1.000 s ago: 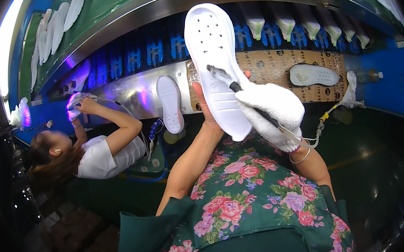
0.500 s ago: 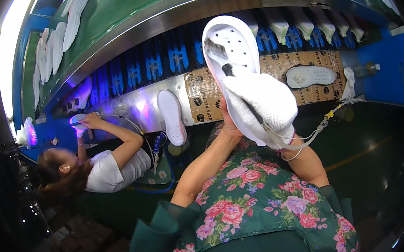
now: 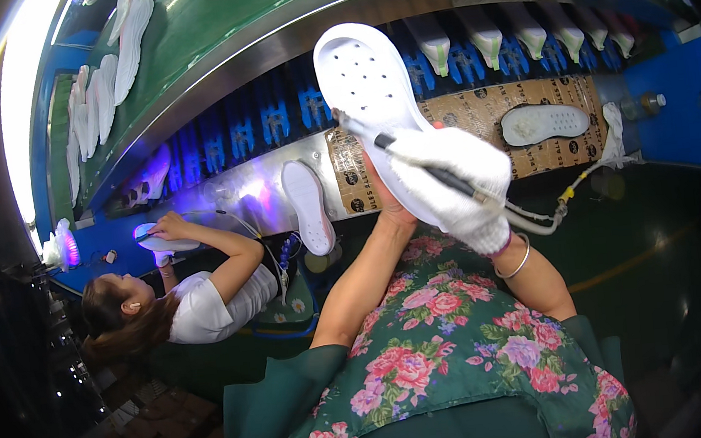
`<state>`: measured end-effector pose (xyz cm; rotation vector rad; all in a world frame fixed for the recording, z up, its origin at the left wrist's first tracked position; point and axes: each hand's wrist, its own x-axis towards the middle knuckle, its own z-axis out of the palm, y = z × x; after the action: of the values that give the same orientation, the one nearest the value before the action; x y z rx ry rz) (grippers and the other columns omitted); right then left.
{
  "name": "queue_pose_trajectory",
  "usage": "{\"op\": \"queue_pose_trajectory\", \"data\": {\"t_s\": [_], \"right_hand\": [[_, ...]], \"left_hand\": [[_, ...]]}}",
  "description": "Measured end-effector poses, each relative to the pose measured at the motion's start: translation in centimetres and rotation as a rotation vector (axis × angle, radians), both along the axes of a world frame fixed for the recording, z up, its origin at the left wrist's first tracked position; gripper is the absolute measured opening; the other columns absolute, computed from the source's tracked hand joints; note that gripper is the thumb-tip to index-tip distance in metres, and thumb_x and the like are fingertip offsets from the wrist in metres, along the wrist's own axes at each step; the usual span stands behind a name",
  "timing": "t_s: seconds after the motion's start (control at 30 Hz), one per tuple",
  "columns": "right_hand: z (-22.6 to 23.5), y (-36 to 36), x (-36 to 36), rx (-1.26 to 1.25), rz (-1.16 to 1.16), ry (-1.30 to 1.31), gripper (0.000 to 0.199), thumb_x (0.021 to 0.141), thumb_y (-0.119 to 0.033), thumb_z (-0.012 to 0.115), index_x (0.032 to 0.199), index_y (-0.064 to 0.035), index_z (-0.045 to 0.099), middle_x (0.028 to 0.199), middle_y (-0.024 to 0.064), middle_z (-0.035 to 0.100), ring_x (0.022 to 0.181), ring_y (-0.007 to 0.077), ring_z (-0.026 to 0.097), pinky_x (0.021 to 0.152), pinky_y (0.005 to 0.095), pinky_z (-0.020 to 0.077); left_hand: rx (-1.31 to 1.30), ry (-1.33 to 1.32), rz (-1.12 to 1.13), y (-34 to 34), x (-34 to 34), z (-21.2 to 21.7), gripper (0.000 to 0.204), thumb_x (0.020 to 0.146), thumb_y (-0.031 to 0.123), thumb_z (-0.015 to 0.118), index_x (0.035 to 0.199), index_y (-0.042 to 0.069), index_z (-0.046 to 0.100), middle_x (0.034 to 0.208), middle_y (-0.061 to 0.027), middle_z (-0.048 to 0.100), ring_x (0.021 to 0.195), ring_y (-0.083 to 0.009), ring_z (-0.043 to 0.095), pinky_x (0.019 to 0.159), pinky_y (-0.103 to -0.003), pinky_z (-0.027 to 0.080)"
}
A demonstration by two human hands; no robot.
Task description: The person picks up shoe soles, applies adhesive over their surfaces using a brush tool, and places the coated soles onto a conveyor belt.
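Note:
A long white shoe sole (image 3: 362,68) with several small holes is raised in front of me, tilted, its top toward the far side. My left hand (image 3: 390,195) is bare and grips it from beneath, fingers partly hidden behind it. My right hand (image 3: 467,171), in a white knit glove, is closed around a brush (image 3: 383,140) with a dark handle and a thin tube attached. The brush's bristles are at the sole's left edge. Whether they touch it I cannot tell.
One white sole (image 3: 308,206) lies on the metal bench, another (image 3: 544,124) on brown cardboard (image 3: 350,165). Behind hang several soles on blue racks (image 3: 275,121). At left a co-worker (image 3: 212,302) handles a sole. A clear bottle (image 3: 645,104) and white cloth (image 3: 612,133) sit right.
The sole has shifted left in view. The brush has moved from the sole's inner face to its left edge, its bristles now pointing left. My left hand keeps its grip.

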<state>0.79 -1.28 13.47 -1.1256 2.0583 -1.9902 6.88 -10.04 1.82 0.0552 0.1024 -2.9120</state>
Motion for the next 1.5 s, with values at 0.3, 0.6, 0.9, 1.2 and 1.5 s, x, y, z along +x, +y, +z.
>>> {"op": "queue_pose_trajectory", "data": {"t_s": [0.3, 0.6, 0.9, 1.2, 1.5], "right_hand": [[-0.5, 0.0, 0.0, -0.011, 0.139, 0.154, 0.021, 0.077, -0.003, 0.07, 0.098, -0.0022, 0.072, 0.09, 0.013, 0.071, 0.088, 0.0261, 0.069, 0.08, 0.0338, 0.0521], [-3.8, -0.4, 2.2, 0.009, 0.06, 0.18, 0.027, 0.078, -0.008, 0.07, 0.105, -0.0108, 0.072, 0.094, 0.0105, 0.071, 0.084, 0.0261, 0.07, 0.076, 0.035, 0.0545], [-4.3, 0.6, 1.2, 0.0, 0.21, 0.391, 0.036, 0.079, -0.009, 0.07, 0.114, -0.0153, 0.068, 0.103, 0.0102, 0.069, 0.092, 0.0249, 0.067, 0.076, 0.0328, 0.0527], [-3.3, 2.3, -0.3, 0.017, 0.294, 0.363, 0.031, 0.075, -0.004, 0.072, 0.105, -0.0073, 0.07, 0.088, 0.0115, 0.069, 0.073, 0.0263, 0.066, 0.065, 0.0343, 0.0524], [-3.2, 2.8, -1.0, 0.038, 0.305, 0.161, 0.023, 0.079, -0.011, 0.071, 0.103, -0.0117, 0.071, 0.089, 0.0076, 0.07, 0.079, 0.0228, 0.069, 0.069, 0.0322, 0.0551]], "left_hand": [[-0.029, -0.087, -0.022, -1.4, 0.2, 1.8, 0.106, 0.07, 0.087, 0.045, 0.145, 0.015, 0.028, 0.13, -0.0195, 0.05, 0.109, -0.0468, 0.056, 0.094, -0.063, 0.046], [-0.143, 0.175, -0.14, -3.1, -0.5, 1.1, 0.106, 0.068, 0.087, 0.049, 0.143, 0.013, 0.035, 0.129, -0.0279, 0.049, 0.107, -0.05, 0.056, 0.088, -0.061, 0.049], [-0.205, 0.087, -0.17, -5.3, -0.2, 3.2, 0.111, 0.064, 0.088, 0.052, 0.14, 0.009, 0.041, 0.119, -0.028, 0.054, 0.101, -0.0502, 0.056, 0.081, -0.058, 0.051], [-0.288, 0.202, -0.295, -6.9, -1.6, 1.8, 0.1, 0.068, 0.077, 0.062, 0.145, 0.018, 0.035, 0.137, -0.0237, 0.043, 0.104, -0.0467, 0.05, 0.087, -0.063, 0.044], [-0.413, 0.085, -0.182, -7.1, -1.4, 3.6, 0.101, 0.072, 0.072, 0.063, 0.148, 0.018, 0.025, 0.139, -0.0218, 0.04, 0.096, -0.0454, 0.051, 0.074, -0.056, 0.05]]}}
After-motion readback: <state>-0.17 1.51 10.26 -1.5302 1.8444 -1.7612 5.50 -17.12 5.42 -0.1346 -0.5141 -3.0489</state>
